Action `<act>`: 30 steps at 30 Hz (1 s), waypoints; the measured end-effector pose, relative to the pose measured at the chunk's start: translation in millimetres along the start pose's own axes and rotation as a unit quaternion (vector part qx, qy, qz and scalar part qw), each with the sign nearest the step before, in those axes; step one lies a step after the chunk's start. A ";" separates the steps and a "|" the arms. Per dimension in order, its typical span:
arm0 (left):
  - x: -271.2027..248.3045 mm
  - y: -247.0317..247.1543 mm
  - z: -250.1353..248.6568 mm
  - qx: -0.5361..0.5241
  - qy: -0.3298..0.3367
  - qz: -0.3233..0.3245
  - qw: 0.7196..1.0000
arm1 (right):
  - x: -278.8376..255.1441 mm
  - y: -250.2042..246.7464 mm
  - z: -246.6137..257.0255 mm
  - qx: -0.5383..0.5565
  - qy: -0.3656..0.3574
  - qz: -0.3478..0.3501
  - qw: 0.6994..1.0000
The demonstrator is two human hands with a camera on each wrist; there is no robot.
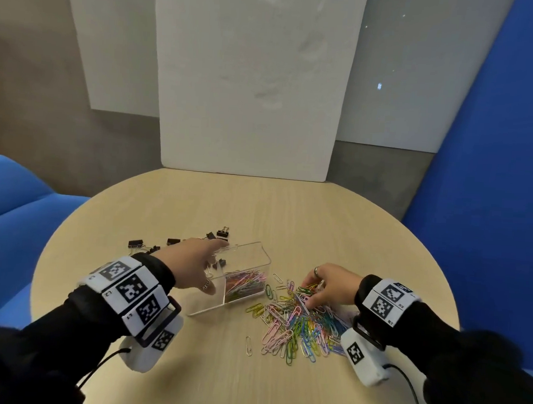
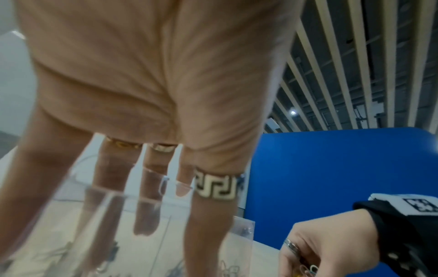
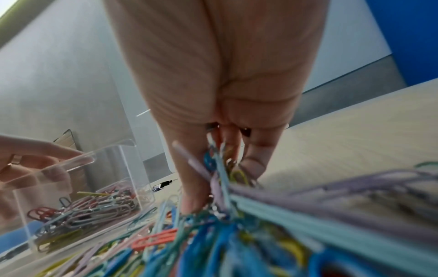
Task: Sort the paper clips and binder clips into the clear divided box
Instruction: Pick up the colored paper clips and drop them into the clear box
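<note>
Coloured wire paper clips (image 1: 299,322) lie in a loose heap on the pale wooden worktop (image 1: 258,207), just right of the clear divided box (image 1: 258,254), whose right compartment already holds a layer of them; black binder clips (image 1: 173,241) are scattered on the far left of the box, with a few in its left compartment. From the head view, the left hand (image 1: 194,264) reaches over the box with fingers extended onto its rim, while the right hand (image 1: 328,287) is curled around a bunch at the heap's far edge. The left wrist view shows straight fingers (image 2: 144,217) dipping behind the clear wall, steadying the light, slick plastic rather than grasping anything. The right wrist view shows the thumb and fingers pinching several clips (image 3: 218,168). These are light, springy and prone to tangling and slipping, so a gathered pinch from above probably suits; the stiffer binder clips are best taken by their black bodies.
</note>
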State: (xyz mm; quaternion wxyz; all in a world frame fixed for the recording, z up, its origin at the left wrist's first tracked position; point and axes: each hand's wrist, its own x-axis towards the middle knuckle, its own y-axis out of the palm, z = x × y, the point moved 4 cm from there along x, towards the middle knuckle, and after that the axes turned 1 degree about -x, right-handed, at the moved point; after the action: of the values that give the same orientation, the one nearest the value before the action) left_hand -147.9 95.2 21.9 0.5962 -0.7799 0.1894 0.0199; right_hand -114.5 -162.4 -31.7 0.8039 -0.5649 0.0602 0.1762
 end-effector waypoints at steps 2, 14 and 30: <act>0.4 1.6 2.8 -0.004 0.004 -0.004 1.000 | -0.1 -1.7 0.8 0.000 -0.003 -0.013 1.000; -0.3 4.2 9.1 -0.027 0.019 -0.002 0.999 | -1.0 -31.5 15.2 0.059 -0.057 -0.096 0.992; -0.9 3.3 10.1 -0.032 0.017 -0.006 0.999 | 13.9 -44.3 124.7 0.132 -0.202 -0.065 0.968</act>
State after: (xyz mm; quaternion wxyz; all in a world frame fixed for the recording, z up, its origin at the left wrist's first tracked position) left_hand -147.9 104.3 16.2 0.5677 -0.7999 0.1944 0.0088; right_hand -98.8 -56.7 47.7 0.8765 -0.4091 -0.1175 0.2248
